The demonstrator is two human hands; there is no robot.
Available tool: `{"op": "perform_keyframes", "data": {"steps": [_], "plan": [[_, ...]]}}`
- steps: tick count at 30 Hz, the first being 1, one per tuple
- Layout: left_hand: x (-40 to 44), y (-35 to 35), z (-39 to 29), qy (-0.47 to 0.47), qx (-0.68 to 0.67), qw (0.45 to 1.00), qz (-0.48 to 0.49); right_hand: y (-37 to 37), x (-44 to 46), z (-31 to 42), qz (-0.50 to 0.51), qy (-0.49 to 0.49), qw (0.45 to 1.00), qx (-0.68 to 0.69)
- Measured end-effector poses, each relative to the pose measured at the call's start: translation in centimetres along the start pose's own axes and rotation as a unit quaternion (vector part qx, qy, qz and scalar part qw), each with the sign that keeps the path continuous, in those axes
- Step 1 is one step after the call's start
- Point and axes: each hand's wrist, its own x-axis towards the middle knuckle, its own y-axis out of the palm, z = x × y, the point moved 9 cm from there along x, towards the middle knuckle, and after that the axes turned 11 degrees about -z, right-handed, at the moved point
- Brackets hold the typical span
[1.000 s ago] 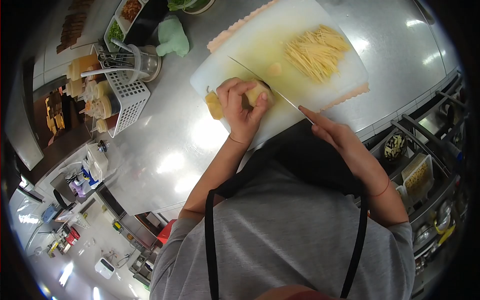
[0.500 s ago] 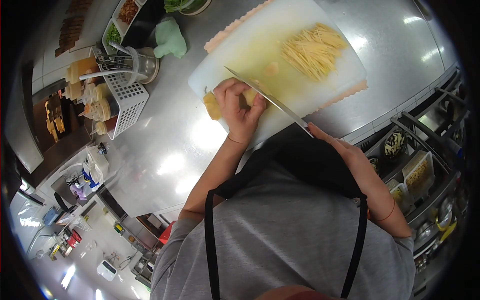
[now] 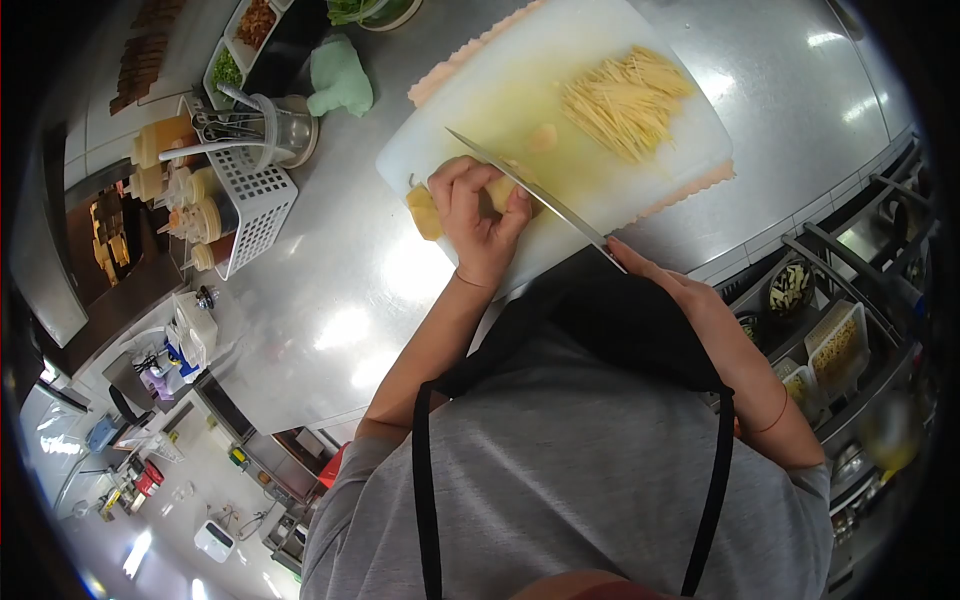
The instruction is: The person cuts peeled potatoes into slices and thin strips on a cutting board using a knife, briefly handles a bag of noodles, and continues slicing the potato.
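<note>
My left hand (image 3: pixel 475 215) is curled, its fingertips holding a piece of peeled yellow root vegetable (image 3: pixel 503 193) against the white cutting board (image 3: pixel 410 150). Beside that piece lies the long blade of a kitchen knife (image 3: pixel 570 217). My right hand (image 3: pixel 665 283) grips the knife at its near end, where the handle is mostly hidden behind hand and apron. Another yellow chunk (image 3: pixel 424 212) sits left of my left hand. Past the blade is a loose thin slice (image 3: pixel 543 137). A heap of fine pale-yellow shreds (image 3: pixel 627 103) covers the board's far right part.
A peach-coloured cloth (image 3: pixel 690 192) shows from under the board. On the steel counter (image 3: pixel 330 260) at left stand a white perforated basket (image 3: pixel 262 215) with sauce bottles, a utensil tub (image 3: pixel 290 130) and a green cloth (image 3: pixel 340 77). Food containers (image 3: pixel 838 340) fill a rack at right.
The knife and my right hand have shifted very slightly to the left. My left hand stays in place on the root piece. A blurred round object at far right has moved.
</note>
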Motion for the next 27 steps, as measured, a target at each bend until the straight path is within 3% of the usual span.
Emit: {"op": "perform_keyframes", "data": {"steps": [6, 8, 9, 11, 13, 22, 27], "plan": [[0.0, 0.1, -0.2, 0.004, -0.002, 1.0, 0.021, 0.4, 1.3, -0.3, 0.009, -0.015, 1.0, 0.013], [0.0, 0.1, -0.2, 0.005, -0.003, 1.0, 0.021, 2.1, 2.3, -3.6, -0.003, -0.032, 0.999, 0.014], [0.0, 0.1, -0.2, 0.006, -0.005, 1.0, 0.021, 4.2, 3.5, -7.4, 0.009, -0.037, 0.992, 0.118], [0.0, 0.2, -0.2, 0.001, -0.006, 1.0, 0.024, 4.4, 4.2, -7.0, 0.021, -0.042, 0.974, 0.221], [0.1, 0.1, -0.2, -0.003, -0.006, 1.0, 0.026, 2.3, 5.0, -2.2, 0.01, -0.017, 1.0, 0.005], [0.0, 0.2, -0.5, 0.021, 0.003, 0.999, 0.026, 0.7, 2.6, 0.0, -0.022, -0.072, 0.996, 0.052], [0.0, 0.1, -0.4, 0.016, 0.0, 1.0, 0.017, -0.1, 0.7, 0.3, 0.008, -0.024, 0.999, 0.036]]}}
